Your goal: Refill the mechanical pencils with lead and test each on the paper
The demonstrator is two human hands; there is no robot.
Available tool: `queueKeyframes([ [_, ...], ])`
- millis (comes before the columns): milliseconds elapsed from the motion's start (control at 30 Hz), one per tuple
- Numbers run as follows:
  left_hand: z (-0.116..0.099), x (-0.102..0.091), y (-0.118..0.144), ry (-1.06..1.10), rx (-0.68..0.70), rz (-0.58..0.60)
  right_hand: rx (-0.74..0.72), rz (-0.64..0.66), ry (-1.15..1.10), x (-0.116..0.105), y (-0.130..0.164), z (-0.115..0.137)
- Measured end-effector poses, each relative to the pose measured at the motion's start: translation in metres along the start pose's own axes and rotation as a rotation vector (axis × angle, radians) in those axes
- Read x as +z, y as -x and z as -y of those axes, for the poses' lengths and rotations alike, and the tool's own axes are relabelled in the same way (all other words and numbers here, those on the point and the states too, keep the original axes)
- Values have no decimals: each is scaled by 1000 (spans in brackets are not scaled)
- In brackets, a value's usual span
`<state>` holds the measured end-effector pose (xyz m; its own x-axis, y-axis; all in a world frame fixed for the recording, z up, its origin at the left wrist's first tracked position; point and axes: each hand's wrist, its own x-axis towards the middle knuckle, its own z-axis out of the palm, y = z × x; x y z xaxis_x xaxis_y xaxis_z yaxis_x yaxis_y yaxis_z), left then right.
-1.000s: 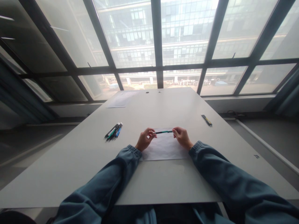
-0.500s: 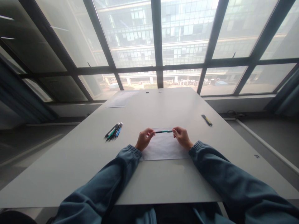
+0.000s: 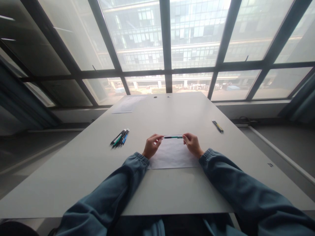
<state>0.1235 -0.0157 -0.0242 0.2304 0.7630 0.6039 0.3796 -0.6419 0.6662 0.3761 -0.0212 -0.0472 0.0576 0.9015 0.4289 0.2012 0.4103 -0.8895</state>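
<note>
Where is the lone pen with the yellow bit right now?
In the head view the yellow-marked pen lies alone on the table, out to the right, beyond the right hand.

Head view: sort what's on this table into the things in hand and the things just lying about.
In hand:
- green pen, held level by its two ends between left hand and right hand
- white sheet beneath both hands

Lying about:
- bundle of pens, on the left
- single pen, on the right
- paper at the table's far end
</note>
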Motion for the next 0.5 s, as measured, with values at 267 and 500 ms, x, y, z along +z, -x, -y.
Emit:
queueKeyframes([
  [267, 4, 0, 0, -13, 8, -11, -8, -7, 1, 0, 0, -1],
  [500, 2, 0, 0, -31, 21, -25, -7, 4, 7, 0, 0, 2],
])
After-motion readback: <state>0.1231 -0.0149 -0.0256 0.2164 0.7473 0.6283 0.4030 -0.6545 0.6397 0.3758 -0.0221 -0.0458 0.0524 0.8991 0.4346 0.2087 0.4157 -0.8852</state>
